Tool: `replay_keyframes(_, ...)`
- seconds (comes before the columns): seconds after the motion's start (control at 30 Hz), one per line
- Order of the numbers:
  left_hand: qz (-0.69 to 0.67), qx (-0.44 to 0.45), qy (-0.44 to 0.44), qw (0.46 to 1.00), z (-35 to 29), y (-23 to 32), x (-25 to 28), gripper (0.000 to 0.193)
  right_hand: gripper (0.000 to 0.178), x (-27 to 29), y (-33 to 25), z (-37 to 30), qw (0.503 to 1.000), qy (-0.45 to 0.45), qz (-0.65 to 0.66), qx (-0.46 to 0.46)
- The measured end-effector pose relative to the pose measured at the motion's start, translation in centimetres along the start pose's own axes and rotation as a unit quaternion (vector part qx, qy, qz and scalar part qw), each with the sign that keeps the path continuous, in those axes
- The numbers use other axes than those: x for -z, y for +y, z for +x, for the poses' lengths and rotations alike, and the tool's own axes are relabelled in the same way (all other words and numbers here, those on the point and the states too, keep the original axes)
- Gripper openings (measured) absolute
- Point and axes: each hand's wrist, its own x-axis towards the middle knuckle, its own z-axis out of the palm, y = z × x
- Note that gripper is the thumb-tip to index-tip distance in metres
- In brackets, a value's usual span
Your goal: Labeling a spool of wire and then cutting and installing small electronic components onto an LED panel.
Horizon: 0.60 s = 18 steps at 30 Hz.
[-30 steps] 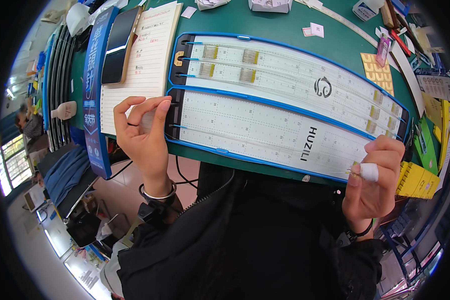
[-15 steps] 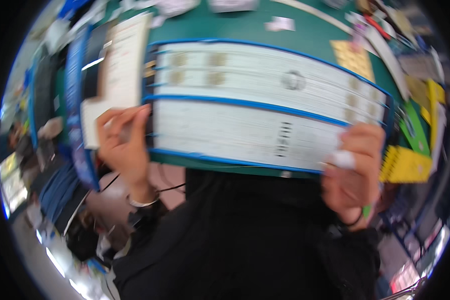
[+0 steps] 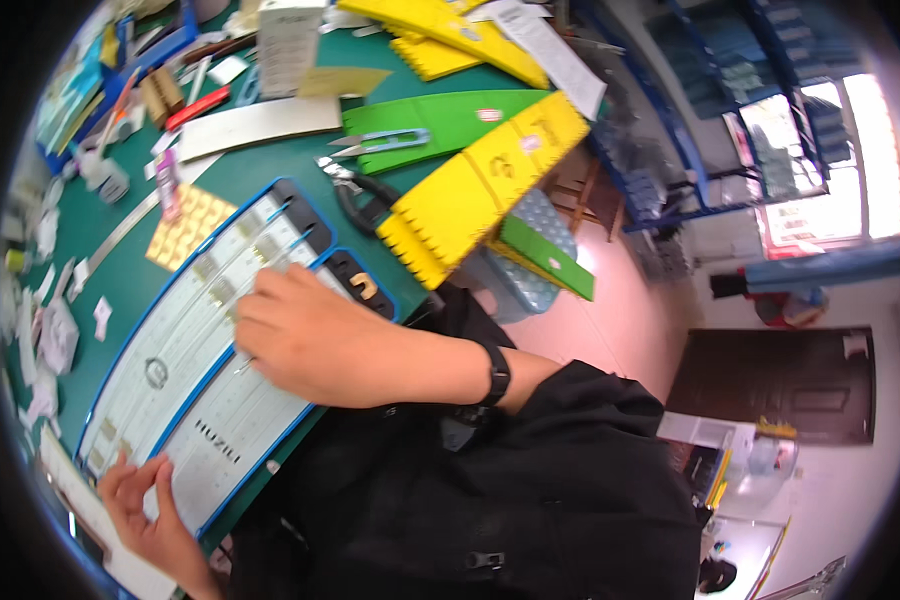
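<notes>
Under the R hand [image 3: 302,335] (curled, grip hidden) & L hand [image 3: 154,524] (fingertips close, can't tell if pinching), the fishing-rig case [image 3: 258,410] lies open, prob. for easy reach.

Right hand [image 3: 305,330] is bare from fingers to wrist. Just behind its grip, a narrow black band [image 3: 497,375] rings the wrist: smooth, plain, like a closed loop. Next to the band, on the body side, sits a small dark boxy piece [image 3: 460,432]; its fastening is hard to make out against the clothing. Farther back from the same grip the black sleeve [image 3: 590,420] begins, loose and creased, wide at the opening. Jacket [image 3: 390,510] behind both hands is also black, cloth matte, softly folded; it carries a small greyish zip pull [image 3: 485,560], oblong. Left hand [image 3: 155,530] likewise bare; sleeve behind its grip can't be made out.
</notes>
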Motion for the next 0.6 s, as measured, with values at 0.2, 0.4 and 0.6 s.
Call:
replay_keyframes(0.2, -0.036, -0.097, -0.039, 0.994, 2.5, 5.9, -5.1, 0.027, 0.018, 2.1, 2.1, -1.0, 0.996, 0.038, 0.062, -0.050)
replay_keyframes(0.4, -0.028, -0.090, -0.059, 0.994, 2.3, 7.1, -6.5, 0.029, 0.018, 2.6, 2.9, -1.0, 0.991, 0.070, 0.038, -0.108)
replay_keyframes(0.6, 0.011, -0.107, -0.094, 0.990, 2.6, 7.8, -8.0, 0.027, 0.035, 3.2, 2.8, -1.9, 0.982, 0.131, 0.001, -0.137)
